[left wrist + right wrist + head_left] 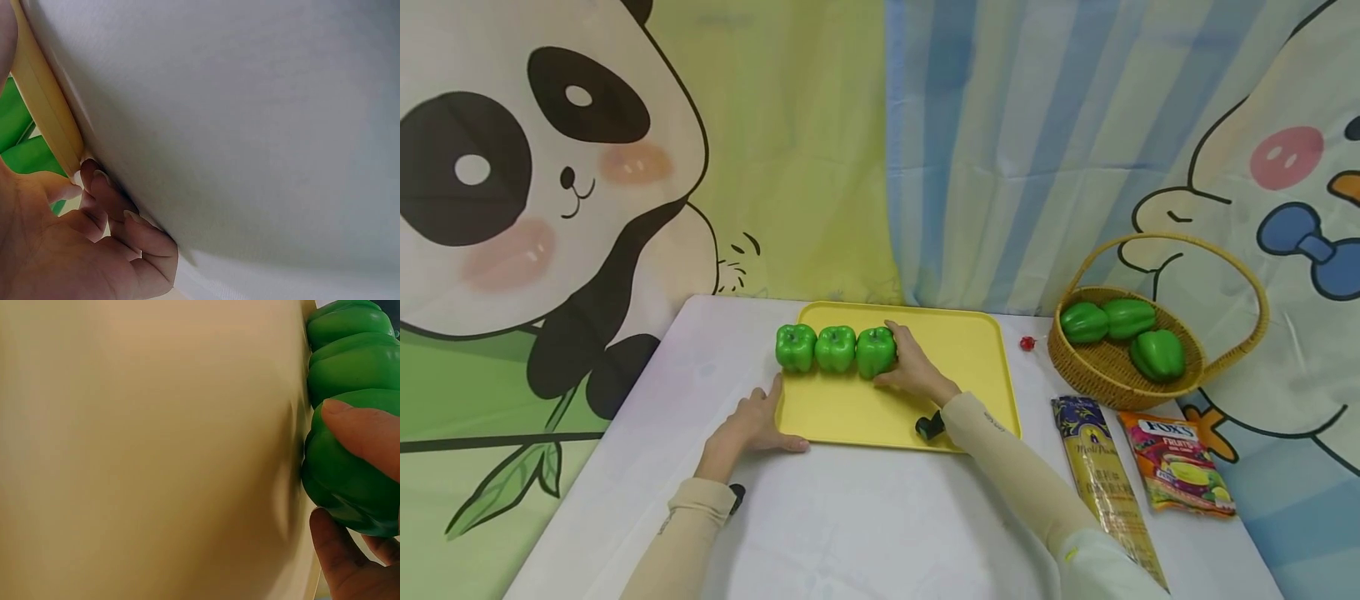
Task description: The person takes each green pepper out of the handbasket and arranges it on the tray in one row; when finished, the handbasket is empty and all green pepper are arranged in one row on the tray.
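Observation:
Three green bell peppers stand side by side near the back left of a yellow tray (955,358): the left one (795,347), the middle one (835,348) and the right one (876,352). My right hand (917,367) grips the right pepper from its right side; in the right wrist view thumb and fingers lie around this pepper (350,469). My left hand (752,421) rests at the tray's front left corner, thumb along the front edge. In the left wrist view, the left hand (81,250) touches the tray edge (53,100) with loosely bent fingers on the white cloth.
A wicker basket (1090,379) with a tall handle and three more green peppers (1157,356) stands at the back right. Before it lie a pasta packet (1105,475) and a FOX'S candy bag (1180,467). A small red item (1027,342) lies between tray and basket. Printed curtains (820,167) hang behind.

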`<state>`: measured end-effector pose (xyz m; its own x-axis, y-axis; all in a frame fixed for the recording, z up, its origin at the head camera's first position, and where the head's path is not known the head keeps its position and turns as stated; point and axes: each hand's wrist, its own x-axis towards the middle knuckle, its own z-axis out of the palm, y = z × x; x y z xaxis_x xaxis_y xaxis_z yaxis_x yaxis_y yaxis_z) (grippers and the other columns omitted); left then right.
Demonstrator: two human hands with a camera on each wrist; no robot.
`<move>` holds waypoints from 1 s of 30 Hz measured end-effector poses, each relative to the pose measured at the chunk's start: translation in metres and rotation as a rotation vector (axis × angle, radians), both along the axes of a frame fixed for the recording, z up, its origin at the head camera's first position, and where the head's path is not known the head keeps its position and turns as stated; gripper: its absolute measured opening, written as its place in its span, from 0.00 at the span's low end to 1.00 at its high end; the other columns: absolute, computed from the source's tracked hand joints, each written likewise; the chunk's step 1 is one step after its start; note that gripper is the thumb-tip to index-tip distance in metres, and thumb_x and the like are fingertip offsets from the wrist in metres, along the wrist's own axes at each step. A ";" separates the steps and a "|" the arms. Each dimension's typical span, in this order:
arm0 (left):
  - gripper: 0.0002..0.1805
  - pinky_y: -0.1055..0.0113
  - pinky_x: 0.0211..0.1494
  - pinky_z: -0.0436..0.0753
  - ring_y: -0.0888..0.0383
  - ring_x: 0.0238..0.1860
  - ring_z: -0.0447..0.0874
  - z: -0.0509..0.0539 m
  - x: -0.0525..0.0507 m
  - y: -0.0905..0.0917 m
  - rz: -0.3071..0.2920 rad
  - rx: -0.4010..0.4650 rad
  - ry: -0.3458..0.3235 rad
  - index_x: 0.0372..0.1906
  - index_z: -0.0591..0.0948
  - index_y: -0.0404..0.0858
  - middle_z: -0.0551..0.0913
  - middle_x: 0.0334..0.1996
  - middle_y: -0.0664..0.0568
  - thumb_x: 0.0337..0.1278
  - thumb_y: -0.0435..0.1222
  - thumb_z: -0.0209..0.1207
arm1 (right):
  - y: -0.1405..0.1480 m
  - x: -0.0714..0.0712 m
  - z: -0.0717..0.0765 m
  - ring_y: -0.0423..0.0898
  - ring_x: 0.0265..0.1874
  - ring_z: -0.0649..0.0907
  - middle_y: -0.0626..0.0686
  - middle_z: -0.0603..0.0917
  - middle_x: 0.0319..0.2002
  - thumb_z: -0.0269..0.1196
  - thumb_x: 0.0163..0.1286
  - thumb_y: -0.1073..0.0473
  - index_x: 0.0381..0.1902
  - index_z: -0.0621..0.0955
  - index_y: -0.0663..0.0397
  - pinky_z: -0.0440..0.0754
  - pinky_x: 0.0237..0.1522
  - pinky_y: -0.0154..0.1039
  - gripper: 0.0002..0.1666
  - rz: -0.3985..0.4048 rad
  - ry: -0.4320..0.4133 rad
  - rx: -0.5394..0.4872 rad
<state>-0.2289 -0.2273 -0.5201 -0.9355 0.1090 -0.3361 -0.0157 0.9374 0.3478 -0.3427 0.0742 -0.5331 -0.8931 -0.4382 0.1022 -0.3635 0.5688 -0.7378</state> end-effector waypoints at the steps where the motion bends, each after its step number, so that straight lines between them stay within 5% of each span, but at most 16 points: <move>1: 0.81 0.37 0.57 0.78 0.36 0.56 0.74 0.000 0.000 0.000 0.001 -0.001 -0.001 0.81 0.41 0.34 0.68 0.62 0.27 0.29 0.71 0.73 | 0.000 0.000 0.000 0.59 0.69 0.70 0.61 0.64 0.69 0.80 0.51 0.58 0.79 0.51 0.56 0.67 0.73 0.57 0.67 0.000 -0.002 0.001; 16: 0.81 0.37 0.57 0.78 0.36 0.56 0.74 -0.001 -0.001 -0.001 0.003 0.004 -0.004 0.81 0.41 0.35 0.68 0.62 0.27 0.29 0.72 0.72 | 0.008 0.006 0.002 0.58 0.66 0.72 0.59 0.62 0.71 0.81 0.50 0.56 0.80 0.50 0.54 0.74 0.67 0.57 0.70 -0.024 -0.051 -0.039; 30: 0.82 0.34 0.60 0.75 0.32 0.60 0.71 -0.003 -0.003 -0.001 -0.001 0.002 -0.022 0.81 0.39 0.36 0.65 0.65 0.25 0.27 0.73 0.72 | 0.082 0.019 0.032 0.62 0.69 0.68 0.65 0.60 0.73 0.78 0.55 0.55 0.80 0.50 0.52 0.72 0.66 0.62 0.65 -0.096 -0.022 -0.045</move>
<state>-0.2315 -0.2284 -0.5228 -0.9277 0.1102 -0.3568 -0.0230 0.9368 0.3492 -0.3241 0.1560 -0.5011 -0.9328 -0.3460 0.1003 -0.2928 0.5659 -0.7707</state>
